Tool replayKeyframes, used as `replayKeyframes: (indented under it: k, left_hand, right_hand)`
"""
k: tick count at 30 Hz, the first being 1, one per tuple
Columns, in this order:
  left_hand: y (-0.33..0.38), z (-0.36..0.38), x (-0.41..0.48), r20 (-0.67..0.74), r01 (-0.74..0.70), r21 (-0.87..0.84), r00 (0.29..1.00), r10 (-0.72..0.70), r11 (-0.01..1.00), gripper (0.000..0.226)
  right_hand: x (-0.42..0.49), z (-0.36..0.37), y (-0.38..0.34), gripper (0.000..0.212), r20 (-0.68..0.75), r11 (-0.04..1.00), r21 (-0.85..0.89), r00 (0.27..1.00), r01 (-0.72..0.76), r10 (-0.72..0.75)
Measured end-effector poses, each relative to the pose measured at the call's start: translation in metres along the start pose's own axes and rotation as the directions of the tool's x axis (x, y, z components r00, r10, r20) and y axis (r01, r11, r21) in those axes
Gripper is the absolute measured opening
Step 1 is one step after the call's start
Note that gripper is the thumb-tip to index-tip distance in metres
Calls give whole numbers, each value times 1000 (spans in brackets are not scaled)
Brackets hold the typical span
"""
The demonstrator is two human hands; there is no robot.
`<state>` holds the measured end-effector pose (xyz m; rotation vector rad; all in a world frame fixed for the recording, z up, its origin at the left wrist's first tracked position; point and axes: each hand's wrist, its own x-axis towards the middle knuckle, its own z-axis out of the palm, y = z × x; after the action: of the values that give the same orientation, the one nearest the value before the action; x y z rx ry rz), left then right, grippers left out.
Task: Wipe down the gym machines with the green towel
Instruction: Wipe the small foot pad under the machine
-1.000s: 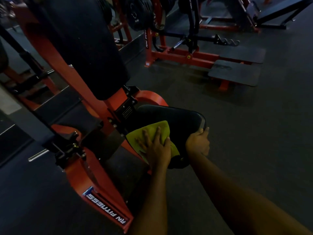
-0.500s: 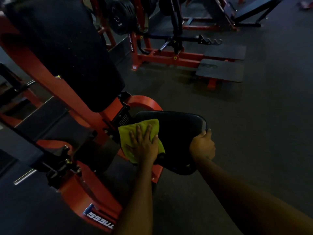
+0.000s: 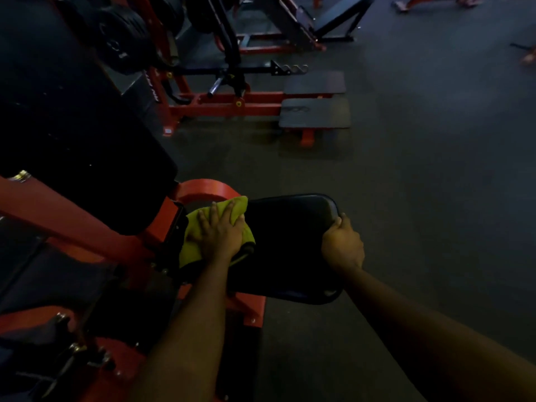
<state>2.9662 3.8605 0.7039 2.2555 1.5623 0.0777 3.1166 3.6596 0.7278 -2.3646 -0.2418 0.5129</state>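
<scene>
Pressing the green towel (image 3: 193,227) flat against the black seat pad (image 3: 290,245) with the left hand (image 3: 222,235), fingers (image 3: 214,211) spread wide and laid straight across the cloth. Bunched now at the seat's far left corner, just beside the curved red bracket (image 3: 208,188) and touching the red frame (image 3: 72,219). A second back, lying lower on the seat with the hand at the near left edge; half a second back, already partway up that left edge. Gripping the seat's right edge just below its far right corner with the right hand (image 3: 343,248), fingers curled over the rim and hidden past the knuckles. Same hold and same spot as in both earlier views. Leaning above on the left, a large black back pad (image 3: 75,117). Farther off across the dark floor (image 3: 420,184), well apart from the seat, another red machine (image 3: 226,101) with two dark footplates (image 3: 314,113) at its right end and black weight plates (image 3: 121,39) at its left.
</scene>
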Motion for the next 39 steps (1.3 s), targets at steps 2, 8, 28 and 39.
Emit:
replayKeyframes:
  k: [2,8,28,39]
  left_hand:
    - [6,-5,8,8,-6,-6,1000,6,1000,56]
    - [20,11,-36,-4,-234,60,972,235,970,56]
    - [79,26,-51,77,-540,75,841,535,838,55]
    - [112,27,-34,84,-438,14,896,436,899,53]
  right_hand:
    - [0,0,1,54,-9,1000,7,1000,19,-19]
    - [-5,-1,1,50,-20,998,59,999,36,-35]
    - [3,3,3,48,-68,994,107,998,-2,9]
    - [6,4,7,45,-81,988,153,997,-7,20]
